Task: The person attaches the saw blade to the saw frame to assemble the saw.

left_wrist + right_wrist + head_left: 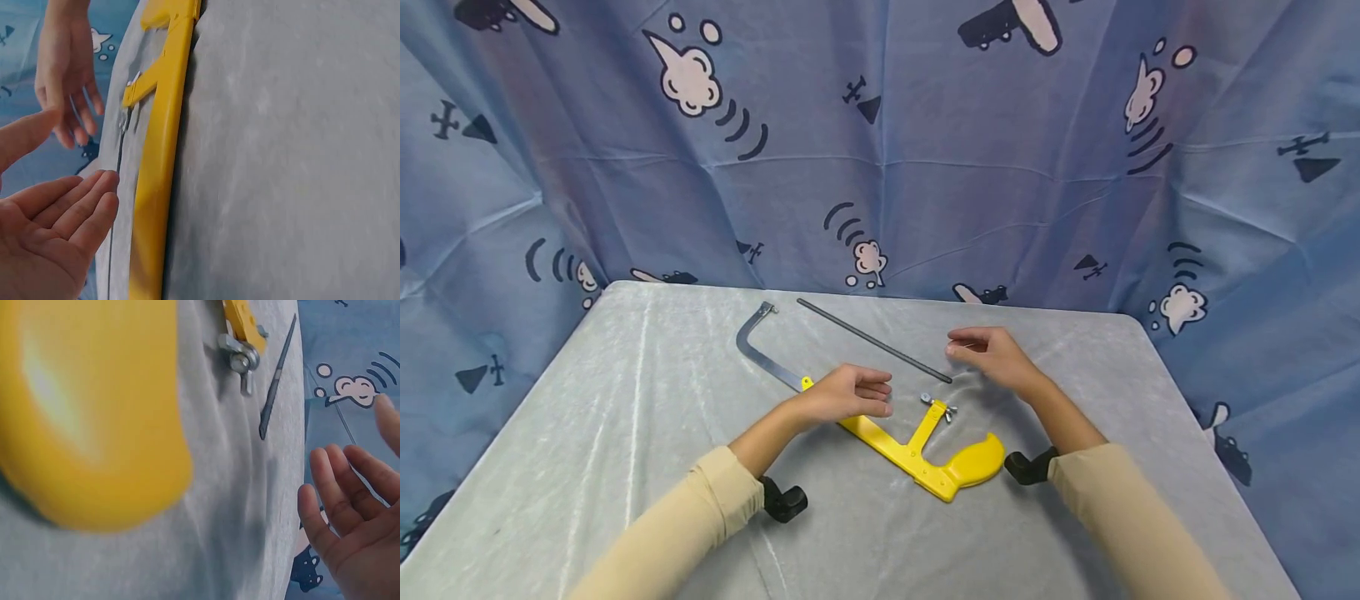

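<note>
A hacksaw frame [880, 442] lies slantwise on the table, with a yellow body, a rounded yellow handle [976, 460] and a grey metal front bow [760, 354]. A wing nut [245, 362] sits at the end of its short yellow post. Behind the frame, apart from it, lies a thin dark grey hacksaw blade [874, 340]. My left hand [847, 392] hovers over the middle of the frame and hides part of it, fingers loosely extended. To the right of the blade's near end is my right hand [988, 357], fingers relaxed, holding nothing.
A pale grey cloth [647, 433] covers the table, whose back edge meets a blue patterned curtain [880, 150]. Black wrist mounts [784, 500] stick out from both sleeves, the right mount [1030, 467] close beside the saw handle.
</note>
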A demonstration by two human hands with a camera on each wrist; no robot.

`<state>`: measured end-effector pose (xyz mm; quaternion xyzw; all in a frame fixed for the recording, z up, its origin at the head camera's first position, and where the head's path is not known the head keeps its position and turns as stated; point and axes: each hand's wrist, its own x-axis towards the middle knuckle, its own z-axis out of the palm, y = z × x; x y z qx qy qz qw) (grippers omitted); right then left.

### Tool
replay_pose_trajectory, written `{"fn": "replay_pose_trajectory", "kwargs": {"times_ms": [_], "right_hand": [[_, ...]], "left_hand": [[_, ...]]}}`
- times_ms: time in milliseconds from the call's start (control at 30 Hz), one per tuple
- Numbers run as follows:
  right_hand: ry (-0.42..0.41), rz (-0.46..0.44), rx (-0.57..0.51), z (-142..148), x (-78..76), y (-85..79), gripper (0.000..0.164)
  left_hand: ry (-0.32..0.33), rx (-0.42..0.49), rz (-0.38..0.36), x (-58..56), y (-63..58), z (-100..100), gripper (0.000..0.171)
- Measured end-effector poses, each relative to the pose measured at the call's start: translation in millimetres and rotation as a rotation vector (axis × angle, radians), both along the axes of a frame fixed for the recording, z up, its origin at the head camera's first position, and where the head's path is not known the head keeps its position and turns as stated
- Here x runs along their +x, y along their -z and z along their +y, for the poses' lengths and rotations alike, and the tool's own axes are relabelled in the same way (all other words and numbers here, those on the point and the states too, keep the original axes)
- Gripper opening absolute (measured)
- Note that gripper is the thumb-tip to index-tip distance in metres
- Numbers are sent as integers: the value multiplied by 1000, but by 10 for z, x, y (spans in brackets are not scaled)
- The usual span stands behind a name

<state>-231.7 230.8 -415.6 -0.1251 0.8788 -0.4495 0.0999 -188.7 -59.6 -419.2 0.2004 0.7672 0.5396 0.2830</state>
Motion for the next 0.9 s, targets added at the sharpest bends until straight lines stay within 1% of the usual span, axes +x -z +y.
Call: {"fn": "replay_pose_trajectory", "kwargs": {"times_ms": [133, 267, 533, 700, 900], "right_hand": [[-37, 18, 17, -74, -24, 50, 44], [-68, 43, 33, -145, -30, 72, 41], [-111, 60, 89, -261, -61, 124, 41], [-128, 62, 126, -303, -64, 142, 41], [-137, 88, 153, -346, -57, 164, 41]], "left_hand": [[15, -6, -20, 18, 18, 110, 64], [37, -32, -39, 45, 20, 198, 61], [75, -63, -52, 77, 46, 308, 60], [73, -72, -67, 72, 60, 351, 62], [69, -55, -100, 78, 63, 372, 62]]}}
